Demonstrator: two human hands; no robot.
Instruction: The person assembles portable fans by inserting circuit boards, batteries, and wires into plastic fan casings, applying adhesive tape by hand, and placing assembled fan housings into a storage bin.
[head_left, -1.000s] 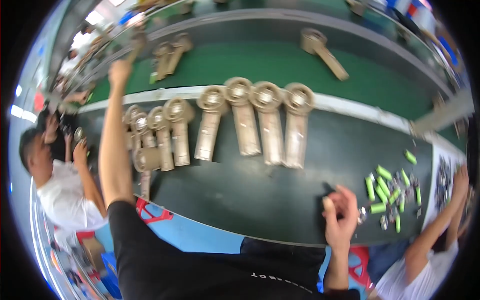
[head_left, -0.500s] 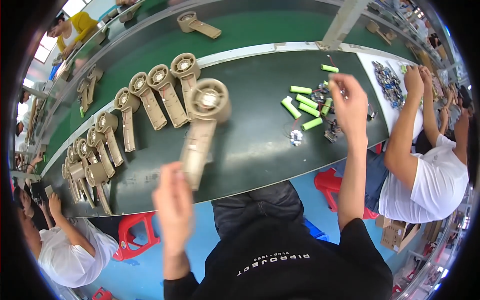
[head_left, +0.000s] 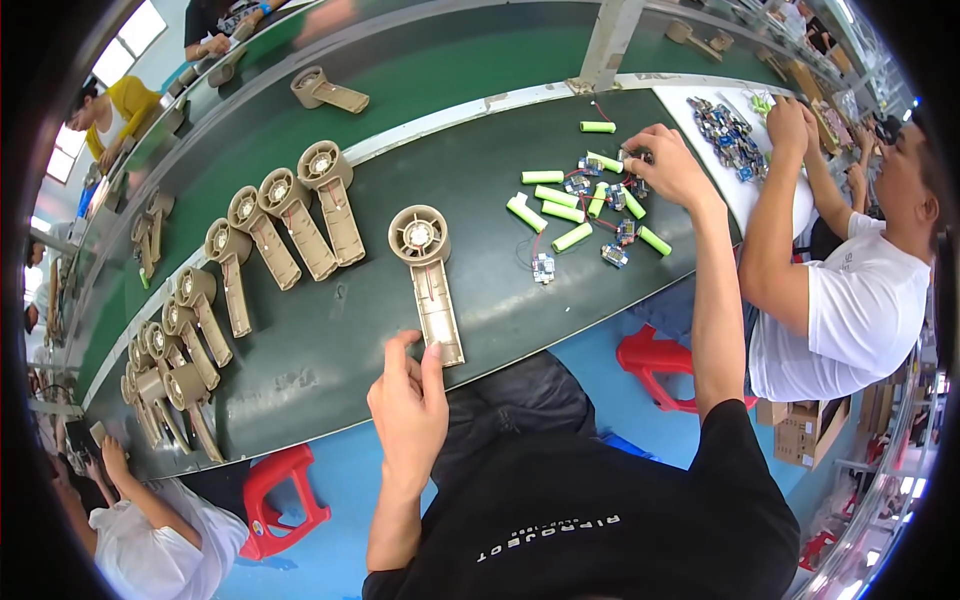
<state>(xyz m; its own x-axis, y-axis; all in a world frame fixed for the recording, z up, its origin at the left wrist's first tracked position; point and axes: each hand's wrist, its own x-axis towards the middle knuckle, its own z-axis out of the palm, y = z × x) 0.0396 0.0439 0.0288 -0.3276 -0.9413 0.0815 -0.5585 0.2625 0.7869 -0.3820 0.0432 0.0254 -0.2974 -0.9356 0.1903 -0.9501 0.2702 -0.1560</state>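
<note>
A beige handheld fan housing [head_left: 420, 236], its handle an open shell, lies in front of me on the dark green table [head_left: 350, 375]. My left hand [head_left: 408, 408] is at the bottom of that handle; the thumb touches its edge and the fingers are apart. Over a pile of green battery cells [head_left: 561, 212] wired to small circuit boards [head_left: 543, 267], my right hand [head_left: 672, 168] has its fingertips pinched on a circuit board [head_left: 638, 160], partly hidden by the fingers.
Several more fan housings [head_left: 262, 240] stand in a curved row to the left. Behind a pale rail [head_left: 470, 112] runs a green conveyor [head_left: 440, 65] with another housing. At right, a co-worker [head_left: 850, 290] sits by a white surface with heaped boards [head_left: 725, 140]. Red stools [head_left: 285, 500] flank me.
The fan housing, raised in my left hand before, now lies on the table with that hand loosened. My right hand has come down onto the pile's far right side. The view has shifted.
</note>
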